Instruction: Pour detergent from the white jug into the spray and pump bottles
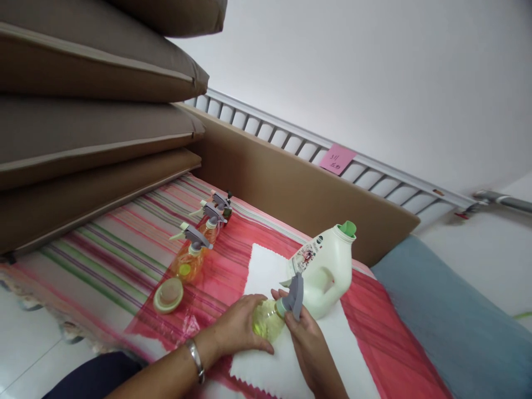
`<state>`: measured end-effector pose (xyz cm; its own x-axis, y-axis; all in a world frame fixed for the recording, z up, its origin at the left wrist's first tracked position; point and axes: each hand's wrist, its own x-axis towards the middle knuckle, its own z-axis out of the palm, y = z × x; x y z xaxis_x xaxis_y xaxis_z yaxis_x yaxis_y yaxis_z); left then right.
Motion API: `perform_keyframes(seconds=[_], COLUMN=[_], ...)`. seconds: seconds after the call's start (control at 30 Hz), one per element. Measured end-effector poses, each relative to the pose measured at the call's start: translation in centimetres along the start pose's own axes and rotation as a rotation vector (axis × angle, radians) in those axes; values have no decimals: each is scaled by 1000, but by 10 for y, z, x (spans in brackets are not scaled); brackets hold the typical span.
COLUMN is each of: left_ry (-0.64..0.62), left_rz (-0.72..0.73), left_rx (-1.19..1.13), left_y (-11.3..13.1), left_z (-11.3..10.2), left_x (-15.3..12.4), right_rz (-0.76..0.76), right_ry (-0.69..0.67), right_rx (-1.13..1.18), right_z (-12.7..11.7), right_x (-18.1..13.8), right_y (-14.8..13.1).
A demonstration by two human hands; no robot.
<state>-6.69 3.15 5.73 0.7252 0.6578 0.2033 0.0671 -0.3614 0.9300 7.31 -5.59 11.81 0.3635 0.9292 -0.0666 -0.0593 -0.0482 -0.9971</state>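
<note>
Both the left hand [241,327] and the right hand [307,338] grasp one spray bottle [264,322] over a zigzag-edged white cloth [261,266], left around the body, right at the neck below the grey spray head [296,293]. Its smooth, clear plastic looks light, squeezable, perhaps slippery; the stiff neck seems the surest hold. Beyond stand a matte, hollow-handled jug [338,263] and glossy orange bottles [190,266].

Room between left hand [236,330] and disc [168,295]; jug [341,266] perhaps crowds right hand [308,339].
</note>
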Motion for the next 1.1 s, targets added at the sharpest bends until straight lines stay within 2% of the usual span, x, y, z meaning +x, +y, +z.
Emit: perform_keyframes(seconds=[0.17, 0.33, 0.5, 0.67, 0.73, 0.9, 1.1], left_ry=[11, 13, 24, 4, 10, 12, 24], left_rz=[14, 35, 13, 13, 8, -9, -15], left_rx=[-8, 7, 1, -6, -17, -14, 8], left_y=[-1, -3, -1, -1, -2, -3, -3], left_z=[0, 1, -1, -1, 0, 0, 0], left_x=[0, -1, -2, -1, 0, 0, -1], right_rz=[-22, -15, -5, -39, -37, -31, -51], right_ry=[121, 73, 174, 144, 136, 212, 190], right_rx=[-37, 39, -14, 38, 10, -44, -167], right_z=[9, 11, 20, 21, 21, 27, 26], right_x=[-2, -3, -4, -8, -7, -11, -11], right_y=[4, 10, 11, 14, 13, 6, 2])
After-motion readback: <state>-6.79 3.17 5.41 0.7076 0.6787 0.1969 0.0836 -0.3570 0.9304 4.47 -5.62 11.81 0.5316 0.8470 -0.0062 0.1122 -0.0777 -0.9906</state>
